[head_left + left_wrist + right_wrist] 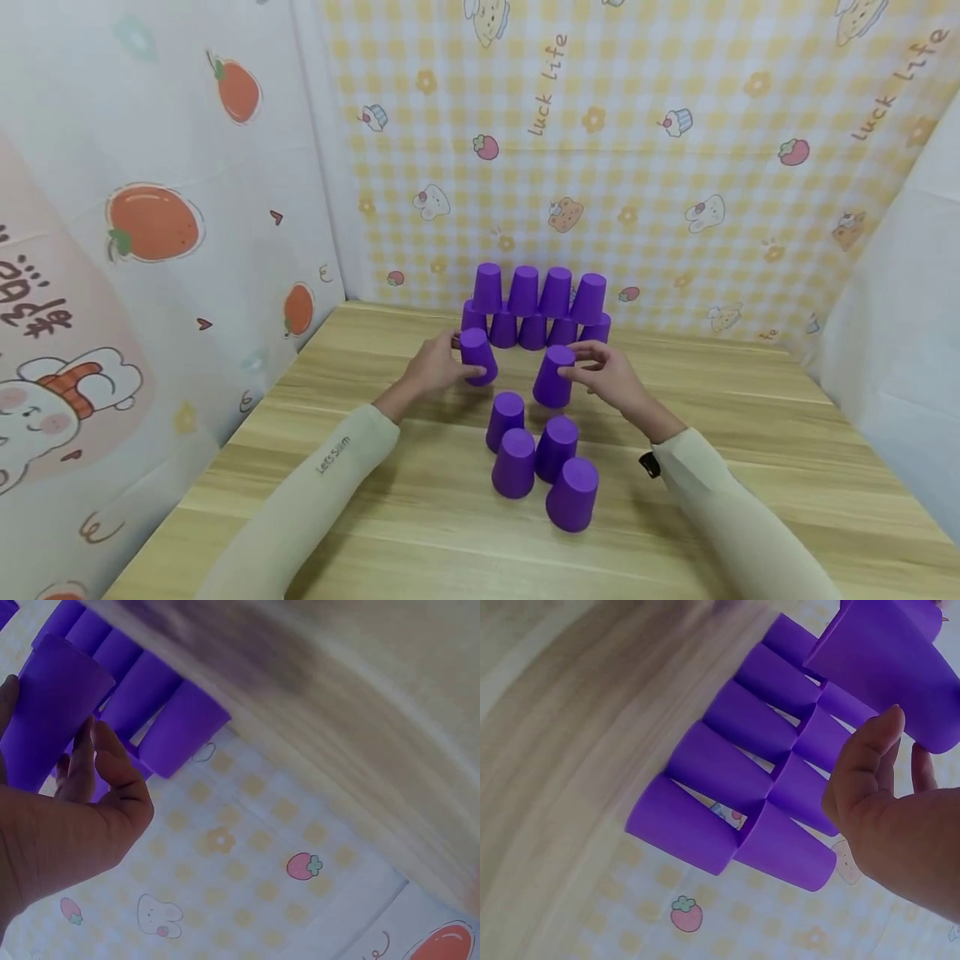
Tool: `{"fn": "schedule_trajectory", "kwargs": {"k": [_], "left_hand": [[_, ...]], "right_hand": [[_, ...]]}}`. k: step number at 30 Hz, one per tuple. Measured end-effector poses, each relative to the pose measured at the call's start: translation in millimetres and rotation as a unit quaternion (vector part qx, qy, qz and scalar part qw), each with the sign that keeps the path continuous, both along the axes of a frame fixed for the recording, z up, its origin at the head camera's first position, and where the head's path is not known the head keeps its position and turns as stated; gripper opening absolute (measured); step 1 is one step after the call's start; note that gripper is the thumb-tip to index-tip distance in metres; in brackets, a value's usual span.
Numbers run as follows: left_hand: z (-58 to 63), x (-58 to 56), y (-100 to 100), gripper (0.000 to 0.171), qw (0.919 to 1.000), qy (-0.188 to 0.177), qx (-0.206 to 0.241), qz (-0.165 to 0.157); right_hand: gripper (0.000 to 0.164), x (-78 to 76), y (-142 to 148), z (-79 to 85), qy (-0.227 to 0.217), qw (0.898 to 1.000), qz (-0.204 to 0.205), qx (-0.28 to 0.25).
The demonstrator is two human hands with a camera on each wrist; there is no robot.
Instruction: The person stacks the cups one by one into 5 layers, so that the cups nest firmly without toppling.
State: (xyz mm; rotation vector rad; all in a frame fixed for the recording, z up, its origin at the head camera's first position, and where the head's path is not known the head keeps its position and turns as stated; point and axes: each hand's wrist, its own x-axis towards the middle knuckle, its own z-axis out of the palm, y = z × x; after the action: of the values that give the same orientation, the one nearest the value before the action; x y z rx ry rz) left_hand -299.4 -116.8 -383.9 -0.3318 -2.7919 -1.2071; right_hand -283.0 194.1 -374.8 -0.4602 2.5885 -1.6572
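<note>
In the head view my left hand (435, 365) grips an upside-down purple cup (478, 358) between thumb and fingers; the cup leans slightly. Another upside-down purple cup (553, 379) is pinched by my right hand (611, 379), to the right of the first. Both appear raised off the tabletop. Behind them stands a two-level wall of inverted purple cups: a bottom row (503, 331) and an upper row (525, 292) of several cups bridging the gaps. The left wrist view shows the left hand's cup (56, 705) close in front of that wall.
Several more inverted purple cups stand in a cluster on the wooden table (420, 500) nearer to me, among them a front right one (573, 496). A yellow checked cloth (645, 183) hangs behind the table, and a printed curtain (247, 158) hangs at the left.
</note>
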Motion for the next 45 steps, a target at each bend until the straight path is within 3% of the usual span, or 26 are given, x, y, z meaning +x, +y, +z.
{"fn": "schedule_trajectory", "kwargs": {"k": [9, 19, 30, 38, 45], "left_hand": [[24.5, -11.4, 2.4, 0.066, 0.9959, 0.036, 0.081, 0.020], [47.5, -30.5, 13.7, 0.068, 0.9936, 0.053, 0.097, 0.022], [87.1, -50.9, 34.6, 0.070, 0.9913, 0.084, 0.047, 0.090], [103.2, -70.1, 45.3, 0.068, 0.9883, 0.097, 0.036, 0.112], [107.1, -83.7, 52.6, 0.065, 0.9866, 0.110, -0.006, 0.120]], "right_hand": [[0.053, -8.6, -10.1, 9.7, 0.010, 0.999, -0.026, -0.016], [0.050, -24.1, -15.6, 32.3, 0.036, 0.998, -0.043, -0.035], [0.053, -47.0, -28.0, 62.9, 0.072, 0.995, -0.065, -0.026], [0.053, -68.0, -40.7, 85.0, 0.074, 0.993, -0.090, -0.031], [0.054, -85.1, -41.8, 96.2, 0.056, 0.991, -0.107, -0.060]]}}
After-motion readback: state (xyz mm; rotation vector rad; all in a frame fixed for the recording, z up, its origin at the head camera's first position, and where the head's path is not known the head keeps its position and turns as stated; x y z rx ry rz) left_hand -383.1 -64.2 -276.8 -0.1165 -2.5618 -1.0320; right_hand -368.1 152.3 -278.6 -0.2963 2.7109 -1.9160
